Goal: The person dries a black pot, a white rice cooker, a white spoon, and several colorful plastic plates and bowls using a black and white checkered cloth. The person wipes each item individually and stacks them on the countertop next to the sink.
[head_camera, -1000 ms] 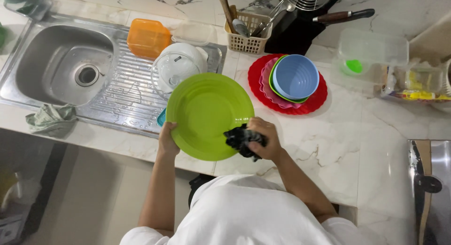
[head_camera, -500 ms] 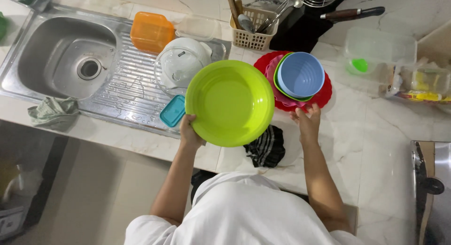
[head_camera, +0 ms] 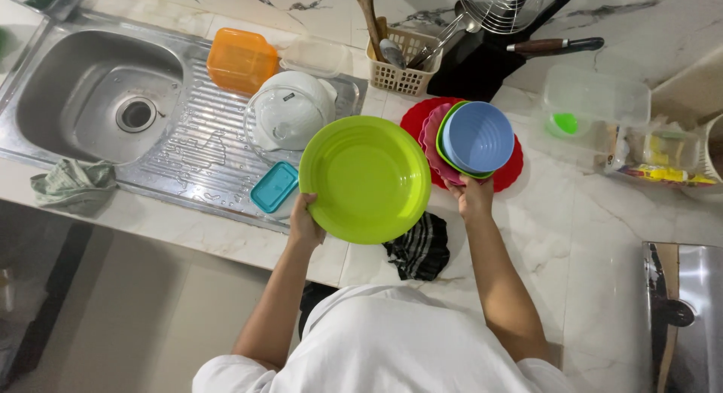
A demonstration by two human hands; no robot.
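My left hand (head_camera: 305, 223) grips the lower left rim of a lime green plate (head_camera: 365, 178), held above the counter's front edge. My right hand (head_camera: 473, 197) holds the near edge of a stack of bowls, a blue bowl (head_camera: 479, 135) on top of a green and a pink one, tilted up off a red plate (head_camera: 514, 161). A dark striped cloth (head_camera: 420, 247) lies loose on the marble counter between my arms.
A steel sink (head_camera: 83, 91) with drainboard lies at left, carrying an orange container (head_camera: 241, 59), a white lidded pot (head_camera: 288, 110) and a teal lid (head_camera: 274, 186). A utensil basket (head_camera: 399, 65), knives and clear plastic boxes (head_camera: 595, 107) stand behind. A grey rag (head_camera: 71, 186) sits at the sink's front.
My right hand let go of the dark cloth, left it on the counter, and moved to the bowl stack. The green plate rose and shifted right.
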